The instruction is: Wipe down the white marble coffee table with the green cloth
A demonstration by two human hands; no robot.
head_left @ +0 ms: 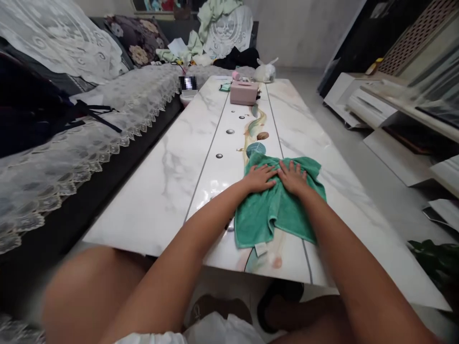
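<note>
A green cloth (258, 220) lies spread and wrinkled on the white marble-patterned table (154, 191), near its front end. Pressed flat on its upper part is my left hand (260, 178), fingers stretched toward the right. Beside it, my right hand (292, 177) also rests flat on the cloth with fingers spread. The fingertips of both hands come close together over a bunched fold. A small white tag (261, 249) sticks out from the cloth's near edge. Neither hand grips the fabric.
At the table's far end stand a pink box (244, 93) and a white plastic bag (265, 71). A lace-covered sofa (143, 91) runs along the left, with a dark bag (32, 105) on it. A white cabinet (373, 105) and a plant (435, 260) are on the right.
</note>
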